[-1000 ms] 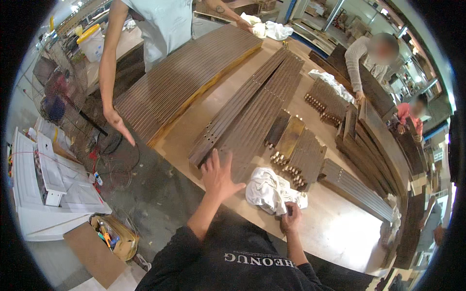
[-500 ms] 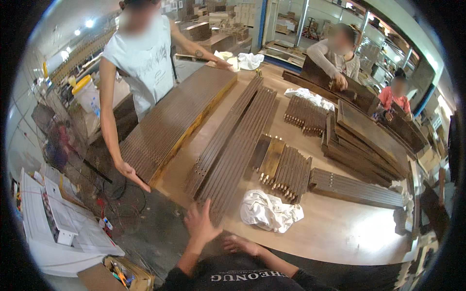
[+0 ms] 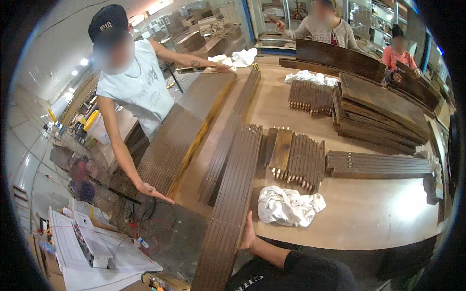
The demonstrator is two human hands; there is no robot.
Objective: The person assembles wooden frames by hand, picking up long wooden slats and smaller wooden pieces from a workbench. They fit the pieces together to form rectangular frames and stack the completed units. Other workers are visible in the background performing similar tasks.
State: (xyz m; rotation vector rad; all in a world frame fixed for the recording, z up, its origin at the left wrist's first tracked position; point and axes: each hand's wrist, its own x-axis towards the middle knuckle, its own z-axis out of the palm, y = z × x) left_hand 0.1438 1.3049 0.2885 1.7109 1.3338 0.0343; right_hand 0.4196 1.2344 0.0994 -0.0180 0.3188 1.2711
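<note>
A bundle of long, dark brown grooved wooden slats (image 3: 228, 208) lies side by side in front of me. Its near end reaches past the table edge and out over the floor, down to the picture's bottom. My right hand (image 3: 248, 234) is closed against the bundle's right edge; its fingers are partly hidden by the wood. My left hand does not show. Just left of the bundle, more narrow slats (image 3: 233, 119) lie on the table. Right of my right hand sits a crumpled white cloth (image 3: 290, 206).
Across the left side, a co-worker's hands (image 3: 155, 191) span a wide row of slats (image 3: 187, 131). Short pegged pieces (image 3: 303, 160), a stack of dark boards (image 3: 381, 114) and grooved rails (image 3: 378, 164) occupy the brown tabletop (image 3: 354, 213). Two people stand at the far right.
The slat bundle has come toward me, past the table edge. My right hand has moved to its right side; my left hand has gone from sight. A far co-worker's arm has swung out left.
</note>
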